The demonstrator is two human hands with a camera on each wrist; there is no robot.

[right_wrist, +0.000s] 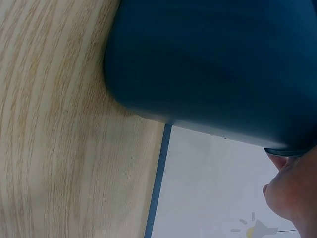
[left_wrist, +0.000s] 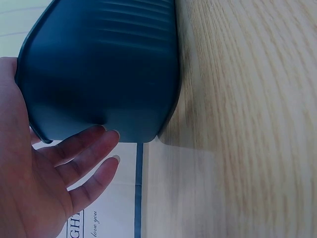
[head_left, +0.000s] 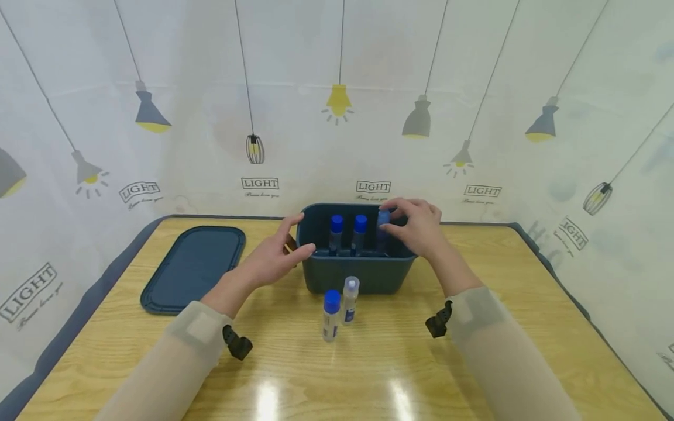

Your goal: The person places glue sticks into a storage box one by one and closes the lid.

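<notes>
The right hand (head_left: 418,227) pinched a blue-capped bottle (head_left: 384,218) in the right part of a dark teal bin (head_left: 381,276), far on the worktop (head_left: 295,368). The left hand (head_left: 271,257), thumb and fingers spread wide, touched the bin's left end. Two matching bottles (head_left: 336,226) stood inside. Nearer stood a blue-topped bottle (head_left: 330,317) and a clear-topped bottle (head_left: 350,303); left lay a dark lid (head_left: 195,269).

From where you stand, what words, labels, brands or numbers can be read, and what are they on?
"LIGHT": in boxes, repeated across the printed wall covering.
"love you": script beneath it, clear in the left wrist view; the word before it is unclear.
Large lettering low right on the wall covering: too faint to read.
Labels on the blue-capped tube and pale-topped tube in front of the dark blue bin: too small to read.
</notes>
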